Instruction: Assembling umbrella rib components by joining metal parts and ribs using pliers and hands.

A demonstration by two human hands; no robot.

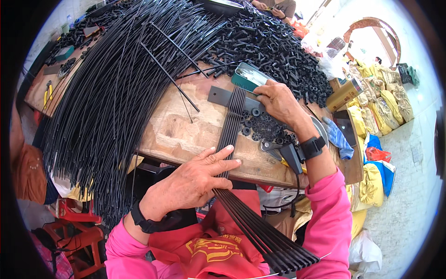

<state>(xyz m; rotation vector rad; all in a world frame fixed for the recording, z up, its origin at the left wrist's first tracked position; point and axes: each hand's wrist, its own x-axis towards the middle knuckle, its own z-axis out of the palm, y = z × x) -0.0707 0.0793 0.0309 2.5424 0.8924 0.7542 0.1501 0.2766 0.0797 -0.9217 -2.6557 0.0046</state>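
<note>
A flat row of several thin black rods [231, 125] runs from the wooden table over its near edge, the lower ends fanned out above my lap. My left hand [186, 181] rests across the rods with its fingers stretched and spread. My right hand [282, 103] is closed at the right end of a green box [241, 83] holding thin pale pieces. Whether its fingertips pinch the box's rim or something small is hidden. The rods' far ends lie against the box, across a dark flat metal bar [219, 96]. A thin pale tip shows beyond the fanned ends.
A large heap of long black rods [111, 102] covers the table's left. Small black tubular parts [274, 42] pile up behind the box. Black rings [265, 128] and a black corded device [291, 158] lie near my right forearm. Another person's hands [272, 9] show at the far side.
</note>
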